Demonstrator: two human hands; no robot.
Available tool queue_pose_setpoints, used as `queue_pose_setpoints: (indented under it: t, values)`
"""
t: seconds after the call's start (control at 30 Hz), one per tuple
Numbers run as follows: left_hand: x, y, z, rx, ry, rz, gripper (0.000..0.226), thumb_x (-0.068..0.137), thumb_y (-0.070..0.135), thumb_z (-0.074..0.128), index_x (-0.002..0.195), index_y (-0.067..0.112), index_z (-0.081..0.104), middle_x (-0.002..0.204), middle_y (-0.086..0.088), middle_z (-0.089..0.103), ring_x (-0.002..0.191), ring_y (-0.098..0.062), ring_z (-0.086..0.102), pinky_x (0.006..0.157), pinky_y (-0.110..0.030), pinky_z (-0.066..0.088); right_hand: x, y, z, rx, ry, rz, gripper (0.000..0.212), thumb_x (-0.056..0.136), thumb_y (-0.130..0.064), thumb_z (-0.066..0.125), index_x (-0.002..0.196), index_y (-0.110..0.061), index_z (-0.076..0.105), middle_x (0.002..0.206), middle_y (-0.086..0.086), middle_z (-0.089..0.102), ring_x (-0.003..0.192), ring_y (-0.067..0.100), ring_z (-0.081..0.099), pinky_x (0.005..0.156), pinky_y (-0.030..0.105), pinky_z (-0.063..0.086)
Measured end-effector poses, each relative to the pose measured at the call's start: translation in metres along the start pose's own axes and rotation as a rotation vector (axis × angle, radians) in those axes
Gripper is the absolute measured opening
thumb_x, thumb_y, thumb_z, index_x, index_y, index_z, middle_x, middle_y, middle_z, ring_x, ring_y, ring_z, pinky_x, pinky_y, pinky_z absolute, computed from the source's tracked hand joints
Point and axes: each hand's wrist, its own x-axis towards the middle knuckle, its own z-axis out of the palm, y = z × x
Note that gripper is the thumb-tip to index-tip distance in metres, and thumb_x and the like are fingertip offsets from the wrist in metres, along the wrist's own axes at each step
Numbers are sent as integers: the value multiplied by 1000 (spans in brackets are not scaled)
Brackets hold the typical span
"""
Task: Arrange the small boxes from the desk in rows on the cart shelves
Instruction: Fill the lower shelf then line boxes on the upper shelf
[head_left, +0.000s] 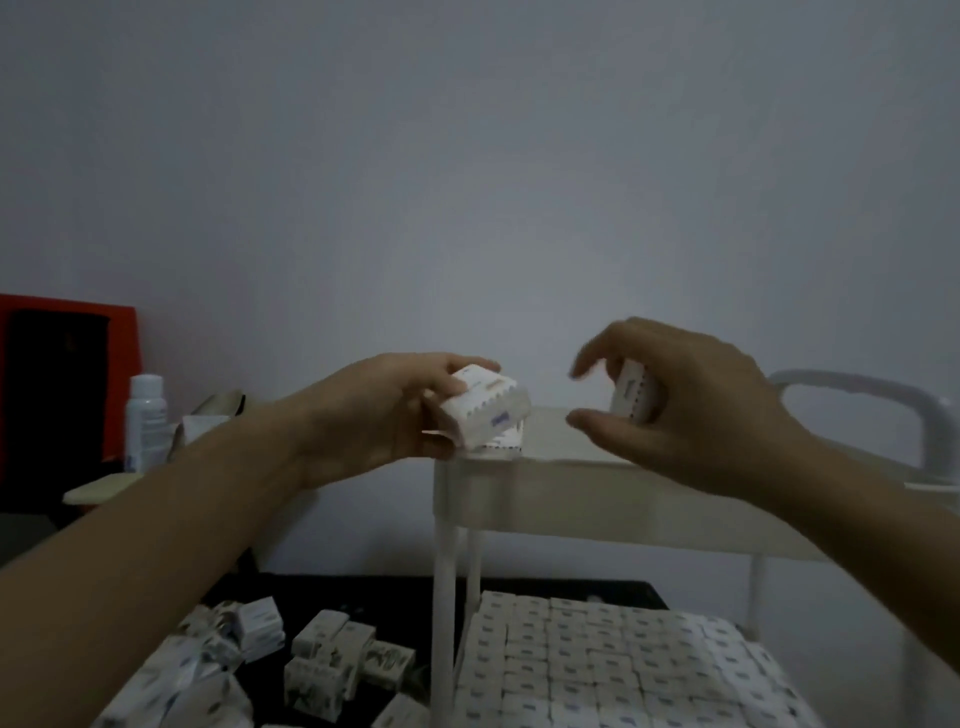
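Reaching forward at the level of the cart's top shelf, both bare forearms enter from the lower corners. Left hand (384, 410) is raised with the wrist slightly bent; its thumb lies across the top and its fingers (441, 439) curl under a small stack of white cardboard boxes with blue print (488, 410), closed firmly round them. The stack is tilted and sits at the front left corner of the cream plastic top shelf (566, 483); whether its lowest box touches the shelf cannot be told.

Right hand (691, 405) is held palm-left over the same shelf. Thumb is below, fingers arched above, half closed round one small white box with a perforated edge (636, 397), which stands on end inside the palm, above the shelf surface. The fingertips are motion-blurred.

Lower cart shelf (779, 670) carries a dense layer of identical white boxes (582, 665) in straight rows, touching one another. To its left, on the dark table (395, 590), loose white boxes (332, 660) lie in a disordered heap beside crumpled printed wrapping (187, 670). A white plastic bottle (147, 421) stands at far left, near a red panel (122, 364).
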Motion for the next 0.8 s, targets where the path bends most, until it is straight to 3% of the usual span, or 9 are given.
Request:
queue_pose_setpoints:
  t: [0.07,0.17,0.27,0.4,0.5,0.57,0.63,0.7,0.8]
  values:
    - [10,7,1,-93,-47,-32,50,71,14,54,119,12,65,118,-12,68,88,-18,65,63,-25,53,12,-1,2,-23,-12,-111,45,70,-66,52,110,-44,50,80,-22,44,62,2,49,52,18,38]
    - [21,11,5,-73,-68,-33,53,68,13,57,121,9,64,126,-21,62,82,-17,62,64,-26,48,24,-4,10,7,34,-227,47,74,-62,53,113,-36,58,83,-17,50,62,5,51,50,17,42]
    - [24,20,15,-15,-72,13,33,85,15,47,111,6,65,103,-23,63,63,-10,55,55,-20,45,35,5,19,62,112,-235,38,77,-58,55,102,-32,66,84,-14,55,61,6,53,50,19,42]
    - [46,28,15,355,197,128,31,103,32,37,114,15,61,106,-4,64,69,-14,66,57,-25,52,52,26,28,159,103,20,37,78,-56,56,105,-33,66,88,-12,59,71,6,55,59,27,47]
    - [71,24,11,863,472,404,25,102,28,39,123,24,51,118,4,61,86,-14,65,77,-34,56,71,56,37,90,-43,291,24,84,-49,61,101,-32,65,92,-8,61,79,13,57,67,31,49]
    - [86,23,11,1081,504,548,28,100,19,41,123,25,55,119,5,61,98,-14,60,90,-38,50,84,79,45,9,-210,428,18,85,-47,63,96,-33,62,92,-6,63,78,15,59,65,29,49]
    - [103,24,16,1296,383,487,33,96,14,41,120,25,60,121,4,62,107,-16,57,96,-39,47,95,99,60,-64,-369,514,22,84,-48,65,94,-29,63,88,-4,64,76,14,59,66,29,50]
    - [124,22,24,1489,213,251,36,93,12,41,122,20,62,126,-1,61,115,-21,56,99,-39,46,104,112,79,-92,-490,590,35,81,-48,68,99,-18,68,89,0,66,79,16,62,66,28,50]
    - [150,10,41,1650,48,-27,30,93,13,44,120,7,58,108,-7,61,101,-26,58,91,-37,49,115,120,111,-157,-643,634,36,80,-46,70,98,-15,66,87,2,65,74,16,61,55,22,42]
